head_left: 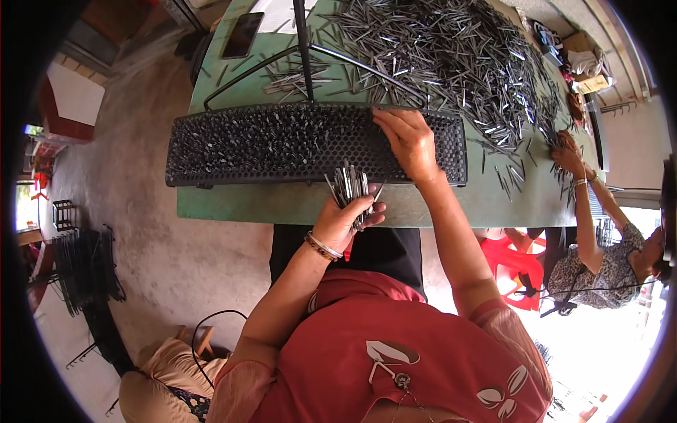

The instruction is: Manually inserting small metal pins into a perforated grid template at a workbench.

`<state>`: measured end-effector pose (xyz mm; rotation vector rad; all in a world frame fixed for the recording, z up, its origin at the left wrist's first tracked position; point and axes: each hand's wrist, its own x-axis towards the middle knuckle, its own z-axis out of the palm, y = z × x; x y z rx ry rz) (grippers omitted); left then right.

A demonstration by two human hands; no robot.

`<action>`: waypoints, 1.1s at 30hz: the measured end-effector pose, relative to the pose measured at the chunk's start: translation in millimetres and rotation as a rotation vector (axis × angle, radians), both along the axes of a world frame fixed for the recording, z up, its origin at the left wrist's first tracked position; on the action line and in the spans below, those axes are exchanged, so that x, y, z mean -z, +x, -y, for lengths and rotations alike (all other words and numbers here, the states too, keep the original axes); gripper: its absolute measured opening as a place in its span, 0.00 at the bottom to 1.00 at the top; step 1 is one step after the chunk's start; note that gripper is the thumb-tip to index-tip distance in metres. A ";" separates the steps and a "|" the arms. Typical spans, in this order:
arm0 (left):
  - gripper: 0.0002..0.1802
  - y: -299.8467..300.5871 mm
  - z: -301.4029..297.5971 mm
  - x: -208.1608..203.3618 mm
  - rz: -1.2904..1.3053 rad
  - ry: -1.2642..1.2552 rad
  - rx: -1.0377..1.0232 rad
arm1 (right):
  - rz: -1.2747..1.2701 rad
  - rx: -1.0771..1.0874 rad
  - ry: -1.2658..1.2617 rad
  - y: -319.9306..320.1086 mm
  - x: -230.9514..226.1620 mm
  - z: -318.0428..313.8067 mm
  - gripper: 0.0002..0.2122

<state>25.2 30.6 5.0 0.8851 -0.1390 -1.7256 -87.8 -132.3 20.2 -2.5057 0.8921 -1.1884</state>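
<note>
Left hand: curled closed round a bundle of metal strips (345,185), thumb laid across it; the left hand (349,215) is palm up, just off the front edge of the rack.
Bundle: stands up out of the fist, thin dark and silvery strips fanned at the top; upper ends reach the rack's front edge, right of its middle.
Right hand: over the right part of the rack (446,151), back of the right hand (409,144) uppermost, fingers bent down at the far rim; cannot tell whether a strip is pinched beneath them.
Hand to hand: right lies beyond the bundle and to its right, well apart from the left.
Rack: long, black, pierced with rows of holes, set lengthwise along the near side of the bench (240,206); left half thick with strip ends, holes showing more plainly toward the right.
Frame: black bars (305,49) rise behind the rack.
Strip heap: large loose pile (451,56), beyond the right hand and to its right; smaller scatter (296,77) behind the rack.
Far left corner: dark phone (242,35) beside a white sheet (280,15).
Right end: a co-worker's hands (570,155) at the edge of the heap.
</note>
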 end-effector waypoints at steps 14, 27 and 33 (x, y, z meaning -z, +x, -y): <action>0.13 1.6 -5.9 -9.7 -0.009 -0.102 -0.081 | 0.084 -0.013 0.937 -23.0 -38.4 -51.9 0.09; 0.14 4.8 -6.2 5.7 -0.012 -0.057 -0.003 | 0.128 -0.040 0.317 12.1 -33.4 -11.6 0.08; 0.15 8.9 -7.7 6.4 -0.002 -0.024 0.004 | 0.045 -0.110 0.132 25.8 -17.2 -3.2 0.07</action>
